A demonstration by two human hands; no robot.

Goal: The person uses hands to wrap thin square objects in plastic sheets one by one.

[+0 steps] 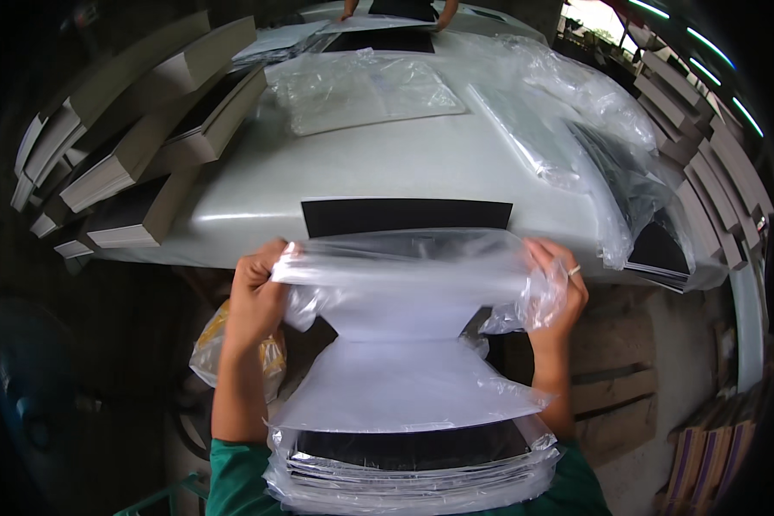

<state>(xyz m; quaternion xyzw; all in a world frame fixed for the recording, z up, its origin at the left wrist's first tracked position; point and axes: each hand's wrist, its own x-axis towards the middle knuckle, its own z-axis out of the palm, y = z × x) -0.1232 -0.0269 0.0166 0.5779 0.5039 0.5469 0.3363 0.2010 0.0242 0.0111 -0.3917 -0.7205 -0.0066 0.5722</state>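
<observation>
My left hand [260, 279] and my right hand [566, 275] grip opposite ends of a clear plastic bag [404, 268], its edge bunched and stretched between them. The bag is partly smeared by motion. Beyond it, a black sheet [408, 217] lies at the table's near edge. White sheet material [404, 378] extends from under the bag toward me; whether it lies inside the bag, I cannot tell. Closest to my body, below the white material, is a stack of black sheets in clear plastic [413, 482]. A ring shows on my right hand.
Thick stacks of boards [133, 176] line the left side of the pale table [344, 172]; more stacks [722, 185] stand right. Flat plastic bags [370, 93] and plastic-wrapped black sheets [658, 249] lie on the table. Another person's hand [445, 17] is at the far end.
</observation>
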